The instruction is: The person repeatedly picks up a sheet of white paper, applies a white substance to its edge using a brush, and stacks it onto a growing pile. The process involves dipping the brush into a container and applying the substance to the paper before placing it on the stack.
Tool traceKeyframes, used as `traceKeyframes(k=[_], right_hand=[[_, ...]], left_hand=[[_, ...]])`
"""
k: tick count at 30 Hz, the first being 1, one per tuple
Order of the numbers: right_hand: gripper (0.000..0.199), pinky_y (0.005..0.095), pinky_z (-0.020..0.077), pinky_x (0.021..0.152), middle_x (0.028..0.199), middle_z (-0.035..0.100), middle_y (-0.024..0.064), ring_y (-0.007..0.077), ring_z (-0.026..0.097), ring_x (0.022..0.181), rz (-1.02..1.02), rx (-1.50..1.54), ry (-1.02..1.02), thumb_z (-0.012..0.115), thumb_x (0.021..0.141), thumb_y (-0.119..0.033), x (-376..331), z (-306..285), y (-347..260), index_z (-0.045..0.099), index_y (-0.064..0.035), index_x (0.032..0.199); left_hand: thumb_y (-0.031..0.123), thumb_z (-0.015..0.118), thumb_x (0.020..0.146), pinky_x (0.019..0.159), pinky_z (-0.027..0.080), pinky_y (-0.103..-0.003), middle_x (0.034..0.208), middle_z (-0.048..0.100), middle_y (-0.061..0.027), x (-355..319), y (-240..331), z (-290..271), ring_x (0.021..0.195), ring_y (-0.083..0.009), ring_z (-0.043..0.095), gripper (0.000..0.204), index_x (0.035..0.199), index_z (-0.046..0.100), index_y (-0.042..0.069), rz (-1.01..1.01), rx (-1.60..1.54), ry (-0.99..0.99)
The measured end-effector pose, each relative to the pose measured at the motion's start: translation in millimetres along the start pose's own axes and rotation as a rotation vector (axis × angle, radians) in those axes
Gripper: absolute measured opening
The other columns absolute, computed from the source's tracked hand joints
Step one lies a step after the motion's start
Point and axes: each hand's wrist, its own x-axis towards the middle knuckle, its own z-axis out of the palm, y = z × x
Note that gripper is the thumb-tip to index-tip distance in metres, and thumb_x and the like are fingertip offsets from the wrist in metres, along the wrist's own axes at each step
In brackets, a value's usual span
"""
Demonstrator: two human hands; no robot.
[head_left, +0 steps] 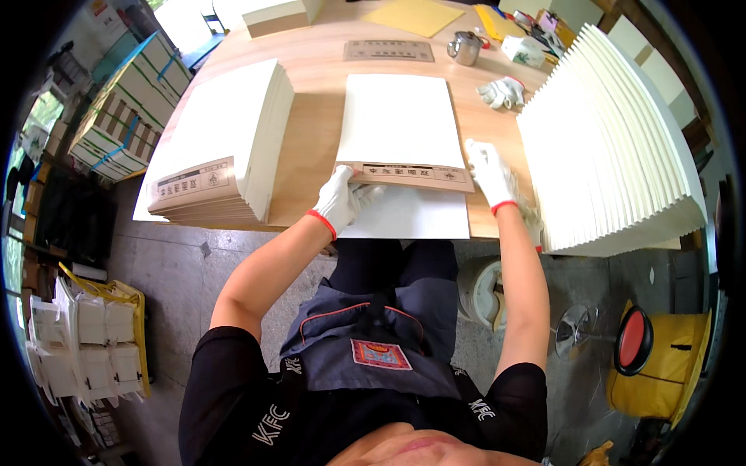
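A white paper pad (400, 116) with a brown printed band (412, 174) along its near edge lies in front of me, its near end raised a little. Beneath that end a white sheet (420, 213) reaches to the table's edge. My left hand (346, 196), in a white glove with a red cuff, grips the pad's near left corner, thumb on top and fingers underneath. Just beyond the right edge of the band, my gloved right hand (491, 175) holds nothing, its fingers stretched out; I cannot tell whether it touches the pad.
Left stands a stack of banded pads (210, 147); right, a tall fanned stack of white paper (606, 147). Farther back lie a loose brown strip (388, 50), a metal mug (465, 48), spare gloves (503, 92) and a yellow sheet (416, 15). A bucket (475, 287) stands below.
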Motion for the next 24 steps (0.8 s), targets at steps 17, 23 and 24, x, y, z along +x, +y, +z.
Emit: traceKeyframes(k=[17,23,24], right_hand=[[0.031,0.0271,0.0480,0.086,0.112,0.062,0.0052,0.0127,0.057,0.098,-0.127,1.083,-0.254,0.050,0.103,-0.023,-53.0,104.5,-111.8,0.053,-0.0013,0.125],[0.027,0.0294,0.0478,0.082,0.097,0.067,0.0048,0.0160,0.061,0.092,-0.473,0.761,-0.282,0.055,0.099,-0.032,-39.5,221.6,-223.1,0.061,-0.0059,0.104],[0.029,0.0314,0.0482,0.081,0.094,0.068,0.0064,0.0188,0.062,0.090,-0.457,0.536,-0.289,0.056,0.098,-0.035,-34.5,233.7,-231.5,0.061,-0.0070,0.100]], left_hand=[[0.030,0.073,0.084,0.085,0.054,-0.033,0.112,0.066,-0.0155,-155.8,142.1,-89.8,0.101,-0.0219,0.065,0.058,0.130,0.056,-0.002,1.026,0.658,-0.036],[0.029,0.061,0.094,0.087,0.045,-0.026,0.107,0.065,-0.0061,-152.1,265.1,-197.0,0.099,-0.0139,0.060,0.044,0.127,0.061,-0.001,1.094,0.937,0.342],[0.031,0.061,0.094,0.090,0.045,-0.027,0.109,0.067,-0.0072,-141.3,281.6,-217.9,0.104,-0.0157,0.061,0.045,0.129,0.061,0.002,1.048,0.986,0.402]])
